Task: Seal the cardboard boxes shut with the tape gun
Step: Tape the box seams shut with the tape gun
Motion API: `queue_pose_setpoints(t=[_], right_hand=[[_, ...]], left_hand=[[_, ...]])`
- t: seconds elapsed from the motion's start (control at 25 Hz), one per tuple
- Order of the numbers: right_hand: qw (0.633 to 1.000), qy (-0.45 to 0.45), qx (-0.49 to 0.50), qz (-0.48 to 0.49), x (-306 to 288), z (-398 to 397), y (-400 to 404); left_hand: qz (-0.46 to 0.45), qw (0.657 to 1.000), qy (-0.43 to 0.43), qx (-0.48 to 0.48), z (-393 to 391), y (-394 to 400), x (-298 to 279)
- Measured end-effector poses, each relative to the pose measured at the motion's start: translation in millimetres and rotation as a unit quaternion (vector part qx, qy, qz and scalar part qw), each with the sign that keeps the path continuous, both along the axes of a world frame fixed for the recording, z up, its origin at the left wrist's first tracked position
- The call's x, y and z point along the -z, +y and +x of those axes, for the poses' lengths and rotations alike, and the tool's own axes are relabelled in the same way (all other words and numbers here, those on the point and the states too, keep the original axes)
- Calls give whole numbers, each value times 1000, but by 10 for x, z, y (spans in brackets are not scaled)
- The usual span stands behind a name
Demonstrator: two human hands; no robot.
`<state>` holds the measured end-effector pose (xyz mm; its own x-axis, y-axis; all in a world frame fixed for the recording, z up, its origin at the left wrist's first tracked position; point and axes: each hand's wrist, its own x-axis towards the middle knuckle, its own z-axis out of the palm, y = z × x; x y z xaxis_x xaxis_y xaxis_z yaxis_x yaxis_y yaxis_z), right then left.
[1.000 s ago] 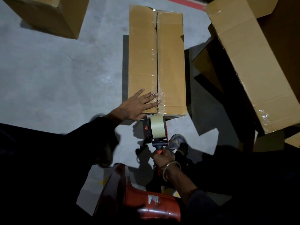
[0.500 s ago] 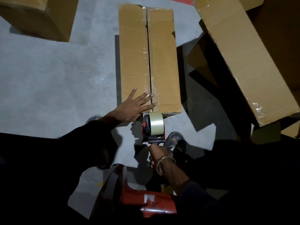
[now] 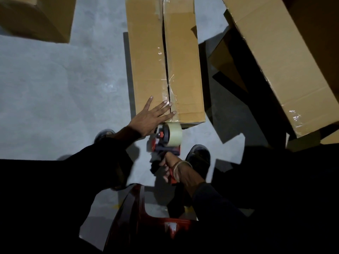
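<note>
A long cardboard box [image 3: 165,59] lies on the grey concrete floor [image 3: 64,88], running from the centre of the view up toward 12 o'clock, its two top flaps meeting along a dark centre seam [image 3: 166,57]. Clear tape [image 3: 172,92] glints along the near part of that seam, wrinkled where it catches the light. The left hand [image 3: 148,118] lies flat on the near left flap of the box, fingers straight and spread, the fingertips [image 3: 173,112] reaching the seam and the tape. Just below it, toward 6 o'clock, the tape gun [image 3: 166,140] sits against the near end of the box, its pale roll of tape [image 3: 174,133] touching the box's bottom edge. The right hand [image 3: 171,165] is curled round the gun's red handle, gripping it, with a thin bracelet [image 3: 180,165] at the wrist. Both arms wear dark sleeves. Two shoes show on the floor, one [image 3: 103,134] beside the left forearm at about 9 o'clock of the gun, the other [image 3: 199,158] just right of the right hand. A second large cardboard box [image 3: 275,57] lies tilted at 2 o'clock, with a glossy patch of tape near its lower corner; a third box [image 3: 40,17] sits at 11 o'clock, well apart from the taped one. At 6 o'clock a glossy red plastic object [image 3: 146,222] stands partly in shadow; what it is cannot be told.
</note>
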<state>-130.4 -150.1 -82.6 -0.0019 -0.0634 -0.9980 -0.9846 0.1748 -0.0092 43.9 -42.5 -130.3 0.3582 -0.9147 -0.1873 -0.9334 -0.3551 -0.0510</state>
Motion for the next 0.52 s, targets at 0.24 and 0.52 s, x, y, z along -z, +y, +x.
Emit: queue_pose_setpoints(t=[0.24, 0.52], right_hand=[[991, 30, 123, -33, 72, 125, 15], [986, -6, 135, -102, 164, -159, -391]], left_hand=[[-2, 998, 55, -18, 6, -35, 36], [-59, 992, 89, -74, -85, -80, -133]])
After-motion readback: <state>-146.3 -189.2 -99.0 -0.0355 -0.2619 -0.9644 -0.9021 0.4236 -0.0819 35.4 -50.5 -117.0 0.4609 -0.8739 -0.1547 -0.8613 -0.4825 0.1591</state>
